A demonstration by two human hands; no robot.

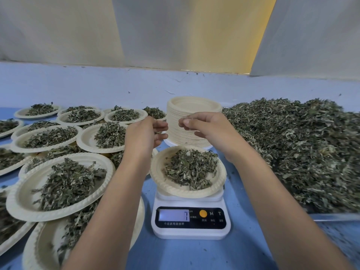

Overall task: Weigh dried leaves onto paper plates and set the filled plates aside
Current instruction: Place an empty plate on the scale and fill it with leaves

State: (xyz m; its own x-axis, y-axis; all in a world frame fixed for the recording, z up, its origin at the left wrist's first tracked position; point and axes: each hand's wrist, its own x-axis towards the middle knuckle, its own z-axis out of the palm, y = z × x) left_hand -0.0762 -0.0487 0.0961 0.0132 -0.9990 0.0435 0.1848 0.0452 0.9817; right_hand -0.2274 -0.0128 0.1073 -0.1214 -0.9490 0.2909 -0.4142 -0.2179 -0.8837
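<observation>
A cream paper plate (pixel 161 180) heaped with dried leaves (pixel 191 168) sits on a white digital scale (pixel 190 221) whose lit display shows a digit. My left hand (pixel 144 133) hovers above the plate's left rim, fingers loosely curled around a few leaf bits. My right hand (pixel 202 127) hangs above the plate's far edge, its fingertips pinching a small bit of leaf. Both hands are in front of a tall stack of empty plates (pixel 192 114).
Several filled plates (pixel 58 184) cover the blue table (pixel 194 254) to the left, some overlapping. A large pile of loose dried leaves (pixel 302 149) fills a tray on the right. A pale blue wall band runs behind.
</observation>
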